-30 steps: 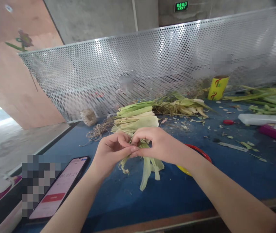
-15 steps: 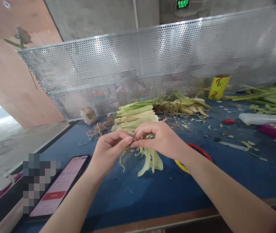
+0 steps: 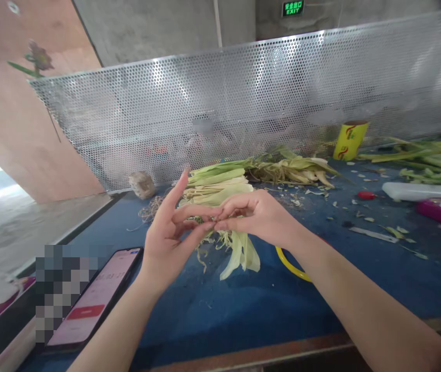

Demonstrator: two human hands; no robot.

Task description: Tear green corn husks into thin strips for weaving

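Thumb and fingertips of my left hand (image 3: 171,235) are pinched together, while one finger stretches up and away. My right hand (image 3: 257,216) pinches at the same spot, fingertips touching those of the left. Whatever sits between them is too small and covered to make out. Right behind the hands lies a layered bundle of pale green and cream corn husks (image 3: 216,181). Loose husk strips (image 3: 241,258) hang out below the fingers onto the blue table. Partly behind my left hand is a tangle of brown twine (image 3: 149,211).
A phone (image 3: 100,294) lies at the left, a stone (image 3: 141,184) behind the twine. To the right are a yellow ring (image 3: 292,266), a small blade (image 3: 373,234), a red object (image 3: 366,195), a white bottle (image 3: 414,190) and a yellow roll (image 3: 351,140). A perforated metal screen (image 3: 236,98) stands behind.
One finger of my left hand has lifted and straightened upward. Both hands still pinch together at nearly the same place, and my right forearm now covers more of the ring.
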